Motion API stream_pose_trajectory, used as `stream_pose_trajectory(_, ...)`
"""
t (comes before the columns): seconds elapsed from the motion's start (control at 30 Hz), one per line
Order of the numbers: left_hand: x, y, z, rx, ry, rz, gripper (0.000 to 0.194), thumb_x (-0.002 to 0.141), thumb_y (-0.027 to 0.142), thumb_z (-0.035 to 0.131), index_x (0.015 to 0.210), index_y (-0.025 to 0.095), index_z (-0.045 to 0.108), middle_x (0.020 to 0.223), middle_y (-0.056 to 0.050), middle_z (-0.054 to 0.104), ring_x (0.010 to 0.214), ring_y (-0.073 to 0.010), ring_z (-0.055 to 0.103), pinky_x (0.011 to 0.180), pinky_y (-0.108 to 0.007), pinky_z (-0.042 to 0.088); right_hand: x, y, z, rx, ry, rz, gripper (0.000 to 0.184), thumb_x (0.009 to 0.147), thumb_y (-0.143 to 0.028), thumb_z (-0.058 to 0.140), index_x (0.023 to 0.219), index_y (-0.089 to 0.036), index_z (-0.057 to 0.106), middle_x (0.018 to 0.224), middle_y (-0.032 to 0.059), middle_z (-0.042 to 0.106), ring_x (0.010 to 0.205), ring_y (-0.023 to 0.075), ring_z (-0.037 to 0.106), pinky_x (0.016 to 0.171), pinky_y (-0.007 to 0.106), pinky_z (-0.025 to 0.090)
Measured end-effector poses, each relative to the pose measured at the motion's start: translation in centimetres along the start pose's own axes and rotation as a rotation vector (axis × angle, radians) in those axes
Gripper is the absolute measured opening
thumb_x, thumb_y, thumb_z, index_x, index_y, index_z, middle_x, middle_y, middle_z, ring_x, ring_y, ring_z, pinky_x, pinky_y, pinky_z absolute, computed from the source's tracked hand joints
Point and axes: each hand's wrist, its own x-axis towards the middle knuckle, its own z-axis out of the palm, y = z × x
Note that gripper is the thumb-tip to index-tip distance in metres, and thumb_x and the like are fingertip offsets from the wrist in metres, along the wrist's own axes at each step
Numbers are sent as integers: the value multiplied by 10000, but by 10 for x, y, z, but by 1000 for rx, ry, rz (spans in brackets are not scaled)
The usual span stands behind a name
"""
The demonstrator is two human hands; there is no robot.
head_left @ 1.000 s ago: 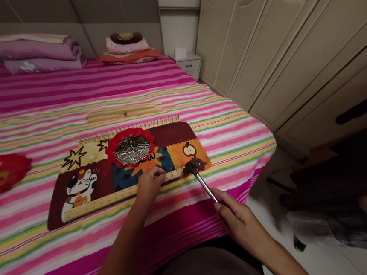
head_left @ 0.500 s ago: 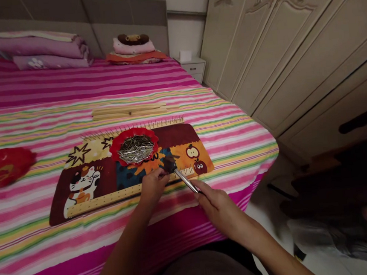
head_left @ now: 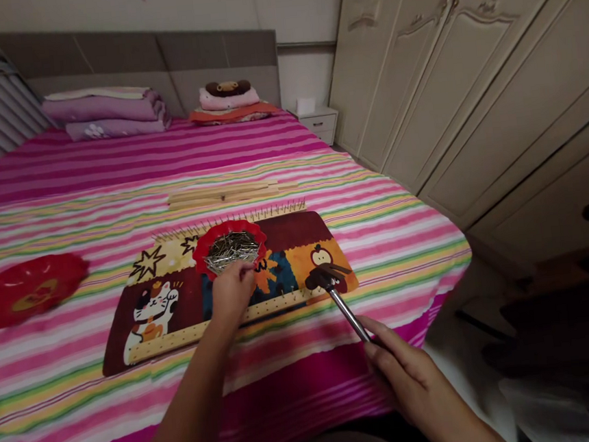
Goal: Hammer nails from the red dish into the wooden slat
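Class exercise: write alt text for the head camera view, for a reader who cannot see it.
A person's left hand reaches into a red dish of nails set on a colourful cat-print mat, while the right hand holds a hammer over the mat's right end. The mat lies on a pink striped bed, with wooden strips beyond it.

We see a dim room with soft, warm light from above. The bed cover (head_left: pixel 114 161) looks bright, but the floor corner (head_left: pixel 567 335) at the lower right is dark and fuzzy. The wardrobe (head_left: pixel 466 61) lines bend near the edge. Nothing glares.
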Motion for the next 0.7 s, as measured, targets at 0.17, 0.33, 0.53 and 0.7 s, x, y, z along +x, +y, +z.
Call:
stream_pose_trajectory(0.17, 48, -4, -6, 353, 0, 66, 278, 768, 203, 459, 908, 207, 699, 1003, -77, 660, 933, -214, 599, 813, -296, 449, 1, 11, 0, 6, 71, -9, 417, 866, -395, 500, 1231, -220, 596, 550, -12, 568, 603, 175, 603, 527, 214, 492)
stream_pose_trajectory(0.33, 63, 2, -1, 546, -158, 57, 292, 777, 239, 438, 901, 190, 698, 997, -122, 659, 892, -253, 615, 731, -320, 459, 1, 15, 3, 19, 44, 35, 460, 872, -430, 471, 1268, -215, 561, 574, -13, 585, 609, 176, 599, 546, 225, 491)
stream_pose_trajectory(0.53, 56, -3, -11, 555, -212, 52, 257, 783, 198, 414, 846, 162, 660, 932, -125, 675, 855, -223, 621, 709, -281, 435, 2, 16, 4, 33, 22, 54, 494, 872, -437, 457, 1287, -181, 538, 702, 12, 632, 645, 164, 587, 594, 229, 486)
stream_pose_trajectory(0.7, 50, -7, -25, 365, -107, -13, 174, 762, 235, 454, 788, 181, 617, 842, -74, 679, 791, -196, 608, 680, -265, 413, 0, 14, 5, 22, 19, 44, 490, 870, -446, 448, 1276, -191, 549, 606, -12, 571, 549, 148, 528, 511, 216, 453)
